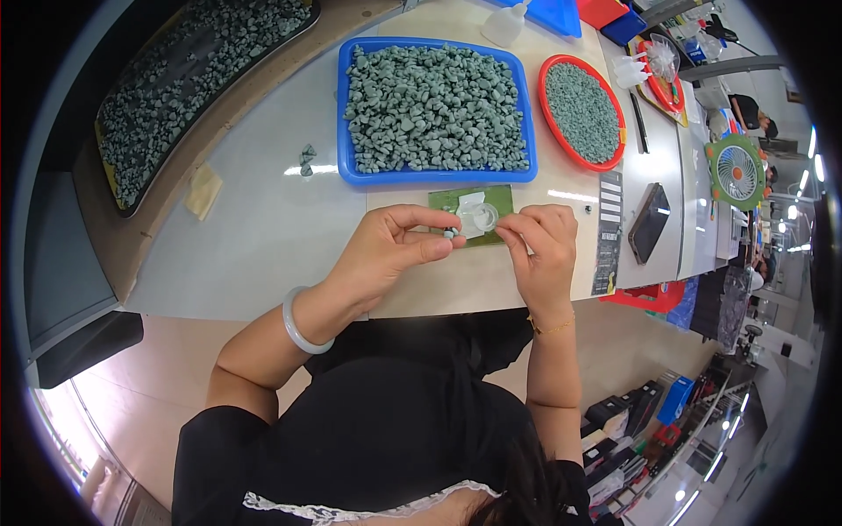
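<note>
My left hand (pixel 386 245), with a pale bangle on its wrist, pinches a small grey-green stone piece (pixel 451 232) between thumb and forefinger. Close by on the right, my right hand (pixel 542 238) has its thumb and forefinger drawn together; whatever they hold is too small to make out. Between the two hands is a small clear round dish (pixel 485 216), its rim next to my right fingertips. Beneath it lie a white slip (pixel 471 203) and a green mat (pixel 500 195). Just beyond stands a blue tray (pixel 351 173) heaped with grey-green stones (pixel 434 110).
A red round tray (pixel 551 118) holds finer green chips. Farther right lie a black pen (pixel 639 123) and a dark phone (pixel 649 223). A white squeeze bottle (pixel 504 26) stands at the back. Left are loose stones (pixel 307 159), a yellowish cloth (pixel 203 191) and a dark stone-filled tray (pixel 180 96).
</note>
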A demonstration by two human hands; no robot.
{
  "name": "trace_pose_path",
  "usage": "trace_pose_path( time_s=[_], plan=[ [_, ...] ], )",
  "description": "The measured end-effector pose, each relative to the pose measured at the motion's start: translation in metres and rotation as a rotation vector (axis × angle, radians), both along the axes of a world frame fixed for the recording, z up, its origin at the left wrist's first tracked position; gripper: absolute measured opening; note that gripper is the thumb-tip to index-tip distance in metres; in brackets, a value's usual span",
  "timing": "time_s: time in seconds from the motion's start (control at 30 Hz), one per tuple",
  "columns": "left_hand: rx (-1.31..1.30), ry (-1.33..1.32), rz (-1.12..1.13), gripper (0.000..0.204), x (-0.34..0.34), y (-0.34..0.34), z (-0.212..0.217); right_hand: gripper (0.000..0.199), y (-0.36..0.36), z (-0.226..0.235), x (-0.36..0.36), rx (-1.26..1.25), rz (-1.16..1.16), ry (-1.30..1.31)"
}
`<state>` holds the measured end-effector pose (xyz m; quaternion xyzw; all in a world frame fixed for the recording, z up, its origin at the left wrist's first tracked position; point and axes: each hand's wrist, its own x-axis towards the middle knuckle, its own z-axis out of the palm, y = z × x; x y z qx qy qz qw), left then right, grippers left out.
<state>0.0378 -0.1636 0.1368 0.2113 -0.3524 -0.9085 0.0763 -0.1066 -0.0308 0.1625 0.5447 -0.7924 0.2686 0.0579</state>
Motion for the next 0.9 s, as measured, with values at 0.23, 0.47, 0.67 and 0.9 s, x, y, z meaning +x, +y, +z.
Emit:
trace_pose_path(
  time_s=[0.23, 0.47, 0.67, 0.9],
  plan=[
    [-0.016, 0.014, -0.002, 0.021, 0.000, 0.000, -0.006, 0.012, -0.003, -0.001, 0.000, 0.027, 0.015, 0.034],
    [0.004, 0.039, -0.036, 0.019, -0.002, 0.003, -0.009, 0.012, 0.001, -0.003, 0.010, -0.116, 0.025, -0.267],
    [-0.023, 0.084, -0.063, 0.019, -0.005, 0.006, -0.015, 0.013, -0.002, -0.012, 0.027, -0.267, 0.120, -0.216],
    [0.036, 0.071, -0.066, 0.017, -0.006, 0.008, -0.016, 0.014, -0.004, -0.018, 0.033, -0.313, 0.084, -0.089]
  ],
)
